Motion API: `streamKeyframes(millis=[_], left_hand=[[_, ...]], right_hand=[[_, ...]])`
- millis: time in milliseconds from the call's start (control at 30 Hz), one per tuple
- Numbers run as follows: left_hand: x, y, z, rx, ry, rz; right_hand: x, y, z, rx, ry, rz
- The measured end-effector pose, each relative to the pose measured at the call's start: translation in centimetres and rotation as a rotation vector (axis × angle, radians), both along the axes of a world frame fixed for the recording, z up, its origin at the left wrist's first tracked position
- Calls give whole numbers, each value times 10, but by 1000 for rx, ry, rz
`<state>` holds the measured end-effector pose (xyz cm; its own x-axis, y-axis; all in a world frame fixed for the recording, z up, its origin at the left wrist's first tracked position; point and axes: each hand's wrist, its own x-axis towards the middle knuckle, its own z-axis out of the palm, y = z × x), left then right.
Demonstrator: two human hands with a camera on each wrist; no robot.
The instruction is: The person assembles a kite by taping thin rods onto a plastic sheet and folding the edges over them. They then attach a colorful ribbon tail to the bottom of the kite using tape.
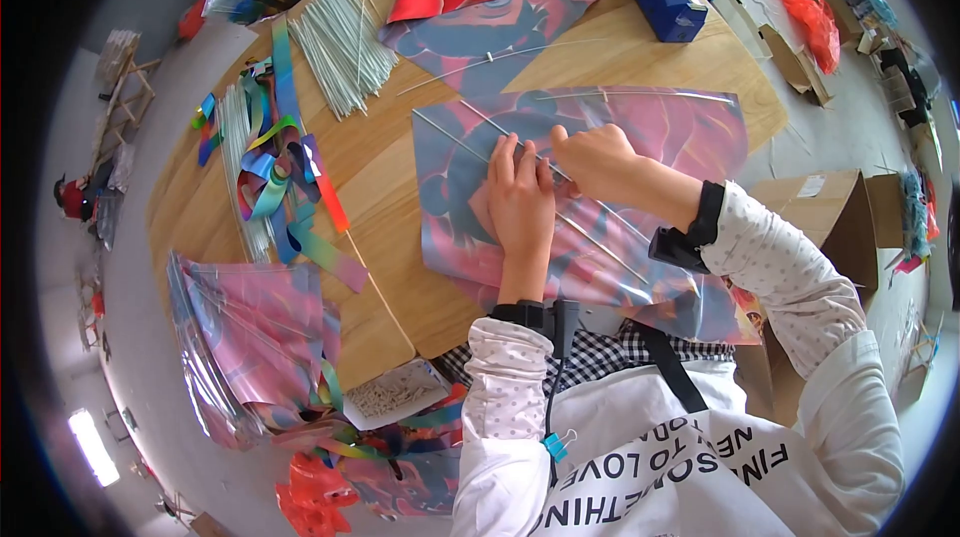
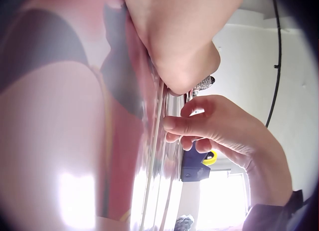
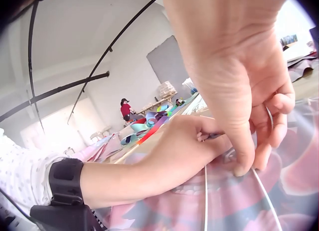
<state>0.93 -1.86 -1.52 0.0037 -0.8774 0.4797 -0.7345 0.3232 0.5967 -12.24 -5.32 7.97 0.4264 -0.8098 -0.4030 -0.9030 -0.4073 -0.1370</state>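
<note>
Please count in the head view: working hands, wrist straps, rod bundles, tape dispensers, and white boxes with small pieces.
Bare left hand and bare right hand: 2
Black wrist straps: 2
Bundles of thin whitish rods: 2
Boxy blue tape dispenser: 1
Shallow white box of small pale pieces: 1
Total: 8

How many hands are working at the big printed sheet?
2: the left hand, on the sheet, and the right hand beside it, pinching a rod.
</note>
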Motion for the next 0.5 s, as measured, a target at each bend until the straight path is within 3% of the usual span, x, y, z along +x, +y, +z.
streamKeyframes(millis=[100, 200, 500], left_hand=[[0, -1, -2, -6, 1, -3], [1, 1, 0, -10, -14, -17], [1, 1, 1, 10, -13, -19]], right_hand=[[3, 1, -4, -93, 139, -20], [-22, -13, -10, 44, 139, -152], [-61, -4, -32, 19, -273, -305]])
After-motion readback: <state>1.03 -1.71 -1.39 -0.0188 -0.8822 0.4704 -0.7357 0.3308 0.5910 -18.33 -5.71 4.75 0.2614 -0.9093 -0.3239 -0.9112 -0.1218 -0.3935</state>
